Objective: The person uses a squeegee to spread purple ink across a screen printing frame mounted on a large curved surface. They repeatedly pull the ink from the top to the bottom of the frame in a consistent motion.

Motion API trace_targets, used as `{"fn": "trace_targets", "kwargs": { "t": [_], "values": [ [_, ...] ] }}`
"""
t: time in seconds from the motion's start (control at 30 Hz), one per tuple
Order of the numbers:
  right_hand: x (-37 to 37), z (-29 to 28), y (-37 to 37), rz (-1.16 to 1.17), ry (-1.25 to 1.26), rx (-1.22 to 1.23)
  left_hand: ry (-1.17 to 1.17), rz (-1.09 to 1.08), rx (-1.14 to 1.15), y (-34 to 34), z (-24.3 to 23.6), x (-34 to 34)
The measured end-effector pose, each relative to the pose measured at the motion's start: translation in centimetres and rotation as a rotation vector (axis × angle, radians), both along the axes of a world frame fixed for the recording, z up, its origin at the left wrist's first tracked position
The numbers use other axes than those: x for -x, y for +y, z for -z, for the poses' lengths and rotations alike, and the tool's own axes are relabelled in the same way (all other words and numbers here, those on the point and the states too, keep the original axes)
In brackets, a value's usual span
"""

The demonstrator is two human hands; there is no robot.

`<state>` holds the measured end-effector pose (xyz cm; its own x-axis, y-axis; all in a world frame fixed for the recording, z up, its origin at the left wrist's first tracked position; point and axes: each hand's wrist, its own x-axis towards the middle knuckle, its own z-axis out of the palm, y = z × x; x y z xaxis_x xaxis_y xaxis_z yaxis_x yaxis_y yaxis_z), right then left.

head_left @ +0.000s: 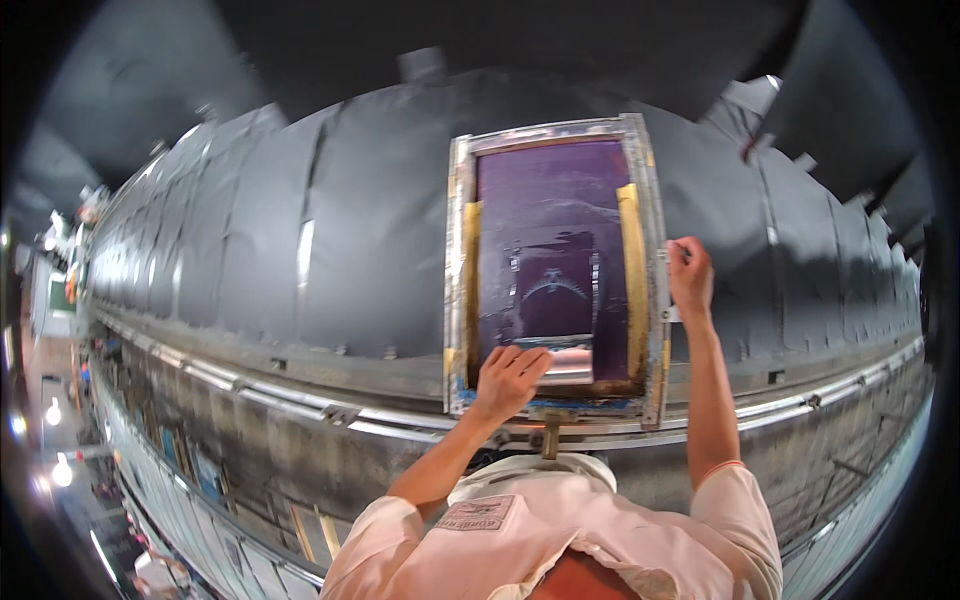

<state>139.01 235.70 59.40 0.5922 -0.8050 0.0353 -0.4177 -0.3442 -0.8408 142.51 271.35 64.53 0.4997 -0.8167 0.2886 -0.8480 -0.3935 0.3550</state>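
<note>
A screen-printing frame (pixel 656 300) with a metal border lies on the dark table in front of me. Its mesh (pixel 550 190) is purple, with a pale curved design at the middle and yellowish tape strips along both inner sides. Near the frame's close end, my left hand (pixel 510 382) grips a shiny metal squeegee (pixel 572 366) from its left part, and the blade rests against the mesh. My right hand (pixel 690 272) is by the frame's right edge with its fingers curled. Whether it holds anything, or touches the edge, I cannot tell.
A long table (pixel 380 220) covered in dark sheeting runs to both sides, crossed by seams. Along its near edge is a metal rail (pixel 390 418) with small fittings. A bracket (pixel 551 438) joins the frame's near end at the rail. Lit bulbs (pixel 62 470) show at far left.
</note>
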Motion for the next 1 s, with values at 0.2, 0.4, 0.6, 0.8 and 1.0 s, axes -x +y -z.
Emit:
{"fn": "trace_targets", "kwargs": {
  "t": [0.2, 0.4, 0.6, 0.8, 1.0],
  "values": [
    [-0.2, 4.0, 3.2, -0.011, -0.122, -0.17, 0.024, -0.05, -0.146, 0.8, -0.8, -2.2],
    [-2.4, 12.0, 8.7, 0.008, -0.305, -0.162, -0.08, -0.074, -0.295, 4.2, 4.3, -4.2],
    [-1.6, 11.6, 7.7, 0.034, -0.272, -0.213, 0.053, -0.042, -0.307, 2.8, 3.3, -5.9],
    [-2.4, 11.7, 7.5, 0.0, -0.127, -0.131, 0.043, 0.034, -0.451, 4.0, 5.6, -7.8],
    [-4.3, 8.0, 7.0, -0.25, -0.166, 0.465, 0.113, 0.079, -0.436, -1.0, 2.4, -14.9]
  ]
}}
